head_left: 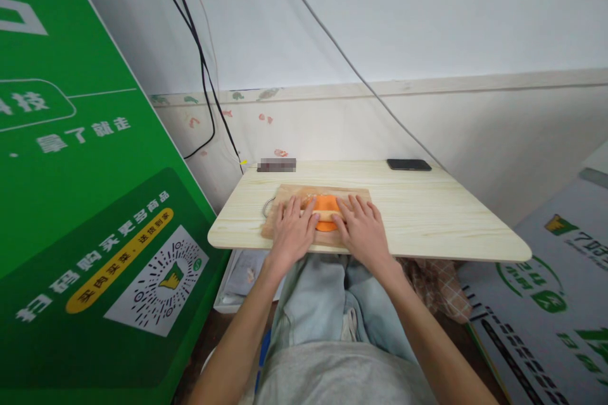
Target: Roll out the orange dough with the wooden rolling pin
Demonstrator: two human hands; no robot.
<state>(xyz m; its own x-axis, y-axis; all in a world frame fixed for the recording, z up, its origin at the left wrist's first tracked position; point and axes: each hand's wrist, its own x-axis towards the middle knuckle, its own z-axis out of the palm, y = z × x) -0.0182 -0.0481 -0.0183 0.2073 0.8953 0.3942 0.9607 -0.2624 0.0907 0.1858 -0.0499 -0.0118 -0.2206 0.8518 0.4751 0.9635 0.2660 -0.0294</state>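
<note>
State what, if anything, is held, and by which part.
The left hand and right hand, both flat, press the orange item by its two sides.

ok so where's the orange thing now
In the head view, the flat orange piece lies on the brown wooden cutting board, left of centre on the pale wooden table, between the left hand and right hand.

A wooden cutting board (354,193) lies on the pale surface (451,221). The left hand (292,233) and right hand (363,233) rest flat on it, fingers stretched out. They flank an orange thing (325,205), possibly a piece of vegetable, with thumbs against it. A black phone (409,164) lies at the far edge, well apart.
</note>
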